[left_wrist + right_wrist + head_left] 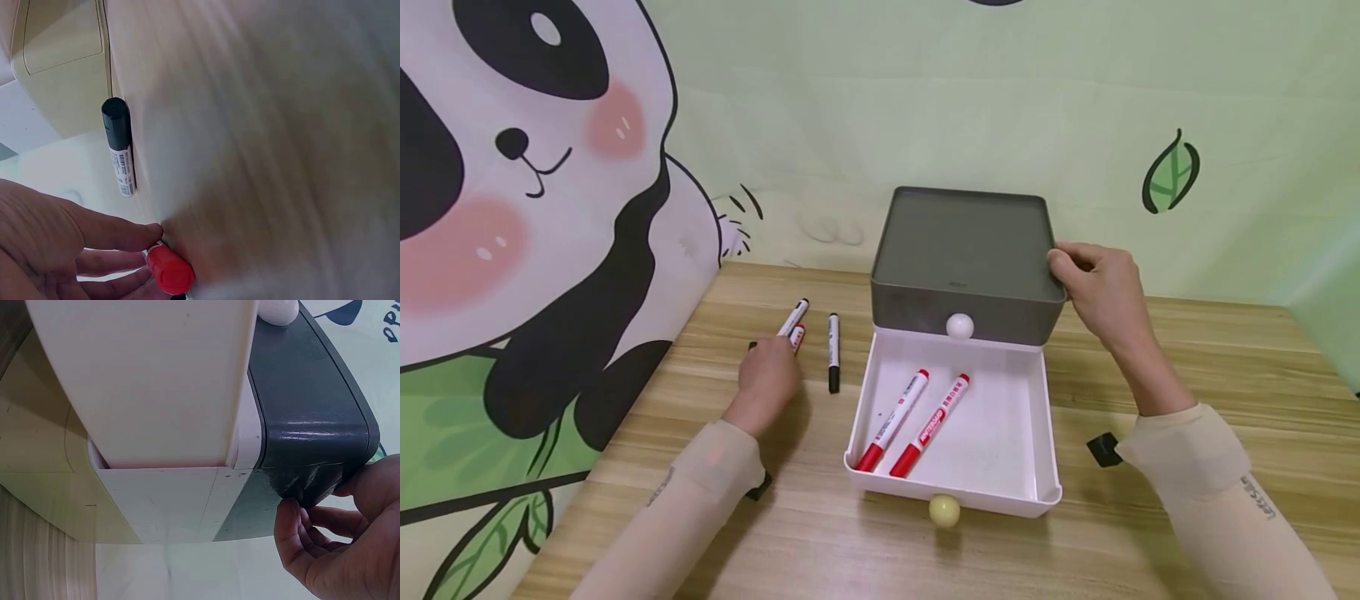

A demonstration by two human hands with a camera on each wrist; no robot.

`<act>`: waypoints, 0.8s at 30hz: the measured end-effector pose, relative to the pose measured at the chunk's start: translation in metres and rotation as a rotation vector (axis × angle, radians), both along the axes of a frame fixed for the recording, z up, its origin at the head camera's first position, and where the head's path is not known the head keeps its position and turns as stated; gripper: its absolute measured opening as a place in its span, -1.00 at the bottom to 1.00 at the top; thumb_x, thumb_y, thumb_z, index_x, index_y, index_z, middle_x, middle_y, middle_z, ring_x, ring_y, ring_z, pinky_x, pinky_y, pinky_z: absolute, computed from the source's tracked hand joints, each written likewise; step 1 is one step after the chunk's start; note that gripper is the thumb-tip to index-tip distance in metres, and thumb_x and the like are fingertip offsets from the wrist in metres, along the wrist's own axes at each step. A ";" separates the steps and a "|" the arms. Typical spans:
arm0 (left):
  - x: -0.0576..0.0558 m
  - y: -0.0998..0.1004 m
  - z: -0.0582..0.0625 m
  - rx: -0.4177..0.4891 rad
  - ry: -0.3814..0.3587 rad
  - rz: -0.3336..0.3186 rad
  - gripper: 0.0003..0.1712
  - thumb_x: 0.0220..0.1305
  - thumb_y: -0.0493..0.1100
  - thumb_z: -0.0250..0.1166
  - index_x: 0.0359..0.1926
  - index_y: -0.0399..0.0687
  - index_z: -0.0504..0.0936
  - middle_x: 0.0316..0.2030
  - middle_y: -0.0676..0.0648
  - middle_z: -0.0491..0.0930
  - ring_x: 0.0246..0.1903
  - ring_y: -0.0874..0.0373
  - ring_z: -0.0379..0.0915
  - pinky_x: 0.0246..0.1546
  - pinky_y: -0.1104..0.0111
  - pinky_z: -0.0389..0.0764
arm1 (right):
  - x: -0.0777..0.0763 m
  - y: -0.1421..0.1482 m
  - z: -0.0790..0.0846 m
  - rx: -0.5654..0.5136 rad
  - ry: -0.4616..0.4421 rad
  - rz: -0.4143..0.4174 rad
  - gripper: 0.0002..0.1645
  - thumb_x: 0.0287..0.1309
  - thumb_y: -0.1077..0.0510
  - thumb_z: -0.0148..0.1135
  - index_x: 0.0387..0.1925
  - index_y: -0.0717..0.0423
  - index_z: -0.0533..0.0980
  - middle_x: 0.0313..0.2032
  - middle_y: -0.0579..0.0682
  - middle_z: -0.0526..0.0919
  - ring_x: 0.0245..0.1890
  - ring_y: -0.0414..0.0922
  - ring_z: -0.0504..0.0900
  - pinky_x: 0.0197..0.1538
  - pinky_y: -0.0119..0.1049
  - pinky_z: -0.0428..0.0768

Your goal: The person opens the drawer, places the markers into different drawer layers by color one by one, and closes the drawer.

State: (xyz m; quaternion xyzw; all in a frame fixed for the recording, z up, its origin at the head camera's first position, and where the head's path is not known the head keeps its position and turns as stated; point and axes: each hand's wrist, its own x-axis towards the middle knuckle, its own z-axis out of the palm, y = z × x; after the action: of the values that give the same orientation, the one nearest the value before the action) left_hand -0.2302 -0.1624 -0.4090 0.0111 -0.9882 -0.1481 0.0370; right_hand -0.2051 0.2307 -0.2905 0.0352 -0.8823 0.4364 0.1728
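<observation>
Far left I have the left hand [767, 379] on the wooden table [1210, 358], thumb and fingers pinching a red marker [172, 272]; a black-capped marker [833, 354] lies just right. Next, white drawer [992, 454] pulled out, two red-capped markers [930, 427] inside, under the grey top unit [962, 242]. Right hand [1105, 287], fingers curled, grips that unit's right edge.
</observation>
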 end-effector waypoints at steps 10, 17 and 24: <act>-0.001 -0.003 0.008 0.048 -0.094 -0.015 -0.84 0.25 -0.40 0.13 -0.46 -0.29 0.56 -0.40 -0.35 0.61 -0.42 -0.19 0.60 -0.51 0.05 0.60 | 0.001 0.000 0.000 0.010 0.002 -0.001 -0.48 0.49 -0.01 0.06 0.19 0.28 0.62 -0.08 0.31 0.71 -0.44 -0.32 0.55 -0.36 -0.54 0.51; 0.003 -0.009 0.024 0.130 -0.104 -0.102 -0.89 0.19 -0.41 0.18 -0.42 -0.27 0.63 -0.47 -0.19 0.55 -0.48 -0.03 0.46 -0.54 0.27 0.44 | 0.000 0.000 0.001 0.014 0.005 -0.008 -0.47 0.48 -0.02 0.06 0.18 0.27 0.64 -0.11 0.29 0.71 -0.45 -0.30 0.55 -0.38 -0.52 0.51; 0.016 -0.008 0.048 0.264 -0.170 -0.117 -0.55 0.28 -0.35 0.24 0.19 -0.44 0.60 -0.16 -0.31 0.68 -0.42 0.04 0.56 -0.41 0.31 0.57 | -0.001 0.000 0.000 0.011 0.002 -0.003 -0.47 0.48 -0.02 0.06 0.18 0.28 0.64 -0.10 0.29 0.71 -0.45 -0.32 0.55 -0.38 -0.53 0.51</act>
State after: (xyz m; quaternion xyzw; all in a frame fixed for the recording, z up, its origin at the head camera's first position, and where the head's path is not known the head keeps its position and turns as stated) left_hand -0.2144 -0.1699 -0.3606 -0.0291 -0.9587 -0.2770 -0.0570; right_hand -0.2062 0.2312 -0.2905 0.0353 -0.8846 0.4311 0.1743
